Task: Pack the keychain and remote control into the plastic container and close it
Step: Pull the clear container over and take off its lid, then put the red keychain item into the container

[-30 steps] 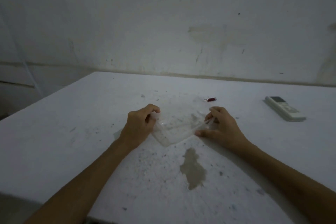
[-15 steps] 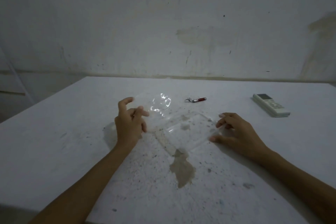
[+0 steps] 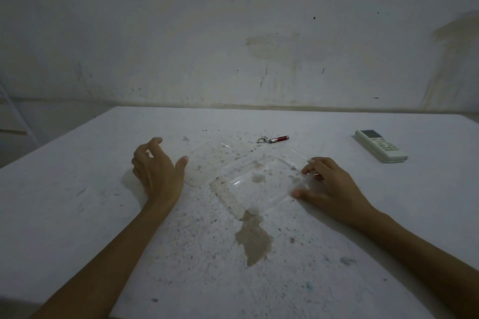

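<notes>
A clear plastic container [image 3: 261, 184] lies open on the white table, its tray in the middle and its lid [image 3: 207, 160] folded flat to the left. My right hand [image 3: 329, 184] rests on the tray's right edge, with fingertips pinching the rim. My left hand [image 3: 158, 166] hovers just left of the lid with fingers spread, holding nothing. A small red keychain [image 3: 276, 139] with a metal ring lies behind the container. The white remote control [image 3: 379, 149] lies at the far right, face up.
The white table [image 3: 77, 202] is speckled with dirt and has a brown stain [image 3: 254, 237] just in front of the container. A stained wall stands behind the table's far edge. The table's left edge drops off beside my left forearm.
The container went from shut in both hands to open. My left hand swung the lid over to the left and let go of it. My right hand stayed on the tray's right edge.
</notes>
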